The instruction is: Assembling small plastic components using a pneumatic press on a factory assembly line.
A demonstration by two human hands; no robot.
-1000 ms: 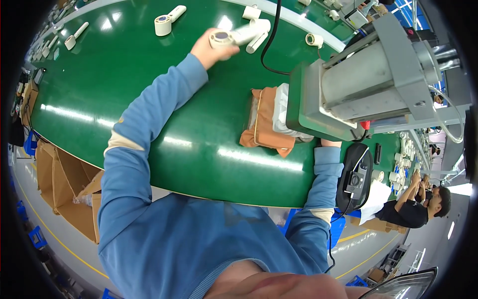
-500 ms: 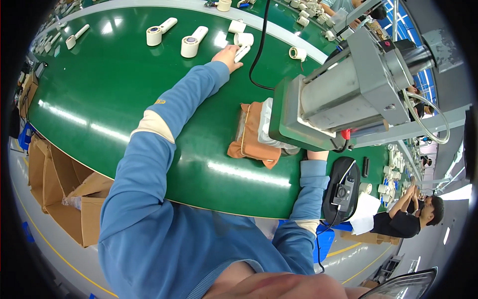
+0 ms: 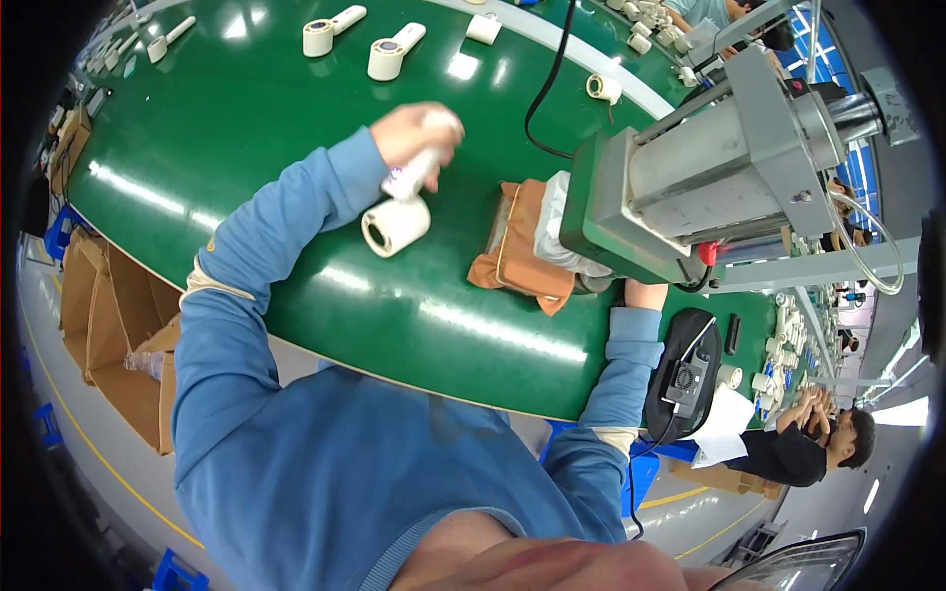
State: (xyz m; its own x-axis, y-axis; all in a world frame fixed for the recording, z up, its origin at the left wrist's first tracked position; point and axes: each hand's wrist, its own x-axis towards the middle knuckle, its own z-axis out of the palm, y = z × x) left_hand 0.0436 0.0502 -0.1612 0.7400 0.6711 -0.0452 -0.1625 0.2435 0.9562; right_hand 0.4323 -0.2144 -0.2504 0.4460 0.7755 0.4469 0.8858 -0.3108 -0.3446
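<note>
My left hand (image 3: 414,135), partly blurred, is closed around the handle of a white hair dryer (image 3: 399,225). The dryer's hollow round barrel hangs low over the green table, its open end toward the lower left. My right hand is hidden behind the press head (image 3: 631,212); only the wrist (image 3: 645,295) shows beneath it, so its fingers cannot be seen. Left of the press, a brown cloth-wrapped block (image 3: 522,246) lies beside white padding (image 3: 554,222).
Two white hair dryers (image 3: 386,61) (image 3: 318,37) lie at the far side, with loose white barrels (image 3: 483,30) (image 3: 602,89). A black cable (image 3: 542,94) hangs beside the press. A black device (image 3: 680,374) sits right of my forearm; an open carton (image 3: 118,345) stands at left. Other people work at right.
My left hand has drawn back toward me and left from the far side, lifting the hair dryer along. The right forearm stays by the press. The whole view has shifted slightly.
</note>
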